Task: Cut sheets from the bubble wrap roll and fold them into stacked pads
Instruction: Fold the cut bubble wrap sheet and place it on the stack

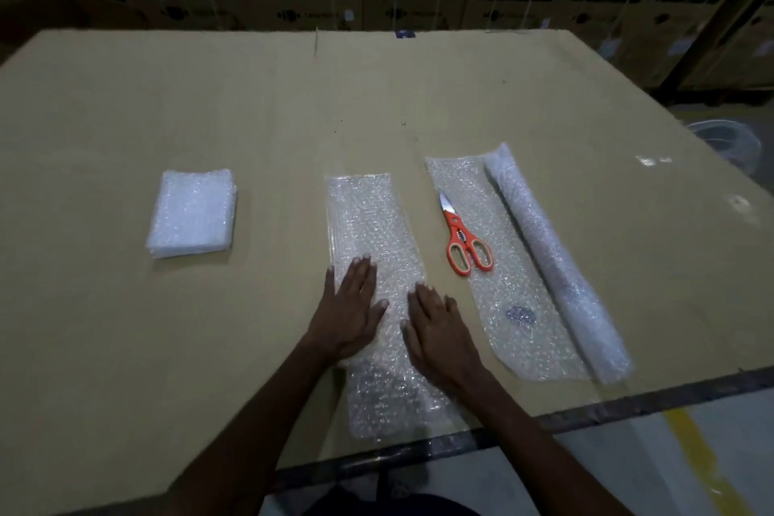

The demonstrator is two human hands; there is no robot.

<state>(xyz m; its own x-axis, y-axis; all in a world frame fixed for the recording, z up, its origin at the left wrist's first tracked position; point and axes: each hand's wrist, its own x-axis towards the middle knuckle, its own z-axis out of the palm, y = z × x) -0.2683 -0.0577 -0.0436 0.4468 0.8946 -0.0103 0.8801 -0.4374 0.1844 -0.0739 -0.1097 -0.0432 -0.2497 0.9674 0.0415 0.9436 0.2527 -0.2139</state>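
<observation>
While both palms lie flat, fingers spread, left hand (349, 310) and right hand (439, 331) press side by side on the cut bubble wrap sheet (368, 222), centre of the cardboard-covered table (167, 96). Bubble wrap roll (557, 264) sits right, partly unrolled, orange scissors (465, 239) on its loose end. Stack of folded pads (192, 214) well left.

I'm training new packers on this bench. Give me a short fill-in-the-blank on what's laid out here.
1. Both hands, left hand and right hand, press flat on the cut ____.
2. The scissors have ____ handles.
3. The stack of folded pads lies to the ____ of the hands.
4. The scissors lie beside the bubble wrap ____.

Missing words: sheet; orange; left; roll
</observation>
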